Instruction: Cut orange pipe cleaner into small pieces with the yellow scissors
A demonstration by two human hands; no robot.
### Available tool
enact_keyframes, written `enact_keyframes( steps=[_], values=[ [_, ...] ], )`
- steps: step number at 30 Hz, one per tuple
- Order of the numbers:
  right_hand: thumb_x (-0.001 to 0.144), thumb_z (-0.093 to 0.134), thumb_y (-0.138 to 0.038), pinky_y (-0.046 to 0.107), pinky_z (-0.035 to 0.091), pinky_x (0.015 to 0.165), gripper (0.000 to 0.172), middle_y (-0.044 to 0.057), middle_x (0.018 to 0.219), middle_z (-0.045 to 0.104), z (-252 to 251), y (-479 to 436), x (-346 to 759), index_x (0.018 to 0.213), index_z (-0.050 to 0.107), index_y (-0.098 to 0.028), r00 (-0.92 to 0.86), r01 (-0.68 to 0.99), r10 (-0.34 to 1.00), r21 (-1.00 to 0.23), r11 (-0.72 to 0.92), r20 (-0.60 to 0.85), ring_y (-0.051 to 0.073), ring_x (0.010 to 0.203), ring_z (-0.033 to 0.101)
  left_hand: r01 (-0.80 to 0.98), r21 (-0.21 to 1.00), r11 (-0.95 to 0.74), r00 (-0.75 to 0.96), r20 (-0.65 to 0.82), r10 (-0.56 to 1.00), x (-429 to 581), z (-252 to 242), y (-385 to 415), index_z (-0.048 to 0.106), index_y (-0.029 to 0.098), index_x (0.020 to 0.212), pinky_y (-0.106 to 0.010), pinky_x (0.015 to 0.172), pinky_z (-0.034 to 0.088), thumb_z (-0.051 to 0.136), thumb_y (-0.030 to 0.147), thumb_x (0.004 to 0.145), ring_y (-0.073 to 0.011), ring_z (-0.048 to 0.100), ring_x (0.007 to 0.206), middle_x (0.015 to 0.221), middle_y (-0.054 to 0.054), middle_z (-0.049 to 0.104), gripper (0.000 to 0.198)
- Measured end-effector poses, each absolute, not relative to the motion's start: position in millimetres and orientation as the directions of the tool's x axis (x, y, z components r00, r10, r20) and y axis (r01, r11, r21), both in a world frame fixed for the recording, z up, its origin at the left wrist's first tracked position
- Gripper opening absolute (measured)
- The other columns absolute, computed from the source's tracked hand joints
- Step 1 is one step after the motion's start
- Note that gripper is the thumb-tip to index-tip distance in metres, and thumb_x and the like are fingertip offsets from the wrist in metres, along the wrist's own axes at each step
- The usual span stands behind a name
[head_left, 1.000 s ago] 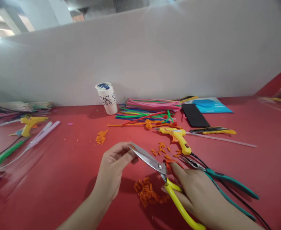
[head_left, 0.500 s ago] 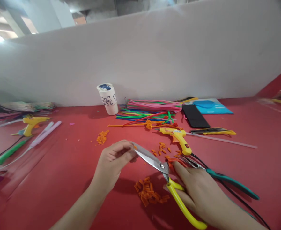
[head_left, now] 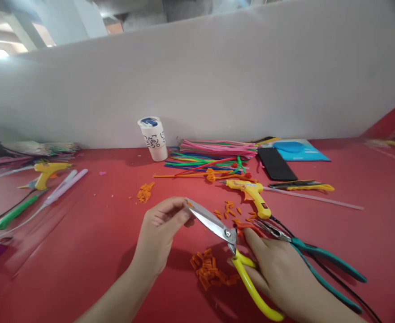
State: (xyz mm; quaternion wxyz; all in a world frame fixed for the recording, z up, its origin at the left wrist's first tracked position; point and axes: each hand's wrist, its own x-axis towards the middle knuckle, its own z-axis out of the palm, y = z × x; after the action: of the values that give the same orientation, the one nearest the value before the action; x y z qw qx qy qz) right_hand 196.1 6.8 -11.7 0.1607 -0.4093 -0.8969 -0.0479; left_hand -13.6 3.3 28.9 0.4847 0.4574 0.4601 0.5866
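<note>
My left hand [head_left: 165, 224] is closed, thumb and forefinger pinching a small orange pipe-cleaner piece [head_left: 190, 204] at the tips of the scissors. The scissors [head_left: 213, 223], with one yellow and one red handle, are held in my right hand [head_left: 278, 264], and their blades point left toward my left fingertips. Below the blades lies a pile of short orange pieces [head_left: 208, 269]. Smaller orange bits [head_left: 230, 208] are scattered beyond the scissors, and a heap of orange fluff [head_left: 145, 192] lies farther left. My left fingers partly hide the piece they pinch.
A yellow glue gun [head_left: 251, 190] and green-handled pliers [head_left: 318, 251] lie close to my right hand. Behind are colored pipe cleaners [head_left: 217, 148], a white tumbler [head_left: 154, 141] and a black phone [head_left: 276, 163]. Another glue gun [head_left: 45, 172] lies at left.
The yellow scissor handle has swung slightly left, and the blades look a little farther apart at the tips. My left hand keeps its pinch in nearly the same place.
</note>
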Motion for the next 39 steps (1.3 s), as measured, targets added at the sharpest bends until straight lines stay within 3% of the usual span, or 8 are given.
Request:
enact_keyframes(
  steps=[12, 28, 31, 34, 36, 39],
  values=[
    [0.076, 0.042, -0.031, 0.025, 0.021, 0.038, 0.014, -0.003, 0.043, 0.052, -11, 8, 194, 0.081, 0.038, -0.019, -0.602, 0.764, 0.717, -0.01, 0.646, 0.351, 0.017, 0.034, 0.05, -0.124, 0.989, -0.077, -0.169, 0.055, 0.984, -13, 29, 3, 0.065, 0.018, 0.072, -0.019, 0.058, 0.041, 0.057, 0.014, 0.071, -0.0081, 0.049, 0.058, 0.062, 0.002, 0.058, 0.008],
    [0.083, 0.031, -0.034, 0.025, 0.018, 0.038, 0.018, -0.002, 0.039, 0.05, -13, 7, 196, 0.078, 0.04, -0.019, -0.601, 0.766, 0.702, 0.024, 0.643, 0.383, 0.017, 0.03, 0.046, -0.033, 0.997, -0.074, -0.205, 0.065, 0.977, -12, 32, 3, 0.064, 0.017, 0.07, -0.019, 0.057, 0.043, 0.058, 0.018, 0.07, -0.0086, 0.051, 0.057, 0.061, 0.002, 0.058, 0.006],
    [0.082, 0.035, -0.036, 0.025, 0.019, 0.037, 0.019, -0.002, 0.041, 0.05, -11, 8, 195, 0.071, 0.039, -0.021, -0.548, 0.778, 0.77, -0.138, 0.613, 0.326, 0.016, 0.032, 0.044, 0.0, 0.998, -0.07, -0.212, 0.068, 0.975, -11, 33, 3, 0.062, 0.016, 0.067, -0.02, 0.057, 0.044, 0.058, 0.019, 0.069, -0.0091, 0.052, 0.057, 0.06, 0.002, 0.056, 0.005],
    [0.078, 0.042, -0.04, 0.023, 0.023, 0.038, 0.025, -0.004, 0.045, 0.045, -2, 8, 190, 0.062, 0.033, -0.023, -0.431, 0.736, 0.893, -0.523, 0.43, 0.128, 0.012, 0.037, 0.04, 0.038, 0.999, -0.027, -0.18, 0.034, 0.983, -8, 33, 1, 0.059, 0.016, 0.066, -0.02, 0.056, 0.044, 0.058, 0.019, 0.068, -0.0094, 0.052, 0.055, 0.059, 0.002, 0.055, 0.004],
    [0.076, 0.043, -0.039, 0.021, 0.026, 0.038, 0.026, -0.006, 0.048, 0.041, 6, 7, 184, 0.059, 0.031, -0.023, -0.387, 0.572, 0.922, -0.783, 0.244, 0.005, 0.009, 0.039, 0.039, 0.091, 0.996, 0.022, -0.107, -0.012, 0.994, -4, 31, -2, 0.058, 0.016, 0.066, -0.021, 0.054, 0.043, 0.058, 0.02, 0.067, -0.0099, 0.051, 0.053, 0.058, 0.002, 0.055, 0.004],
    [0.074, 0.042, -0.038, 0.019, 0.026, 0.034, 0.02, -0.01, 0.045, 0.032, 16, 5, 176, 0.065, 0.036, -0.022, -0.375, 0.324, 0.914, -0.946, -0.029, -0.156, 0.007, 0.034, 0.033, 0.232, 0.973, 0.017, 0.038, -0.027, 0.999, 6, 28, -6, 0.056, 0.017, 0.063, -0.021, 0.054, 0.041, 0.055, 0.018, 0.068, -0.0107, 0.049, 0.054, 0.057, 0.003, 0.053, 0.004]
  ],
)
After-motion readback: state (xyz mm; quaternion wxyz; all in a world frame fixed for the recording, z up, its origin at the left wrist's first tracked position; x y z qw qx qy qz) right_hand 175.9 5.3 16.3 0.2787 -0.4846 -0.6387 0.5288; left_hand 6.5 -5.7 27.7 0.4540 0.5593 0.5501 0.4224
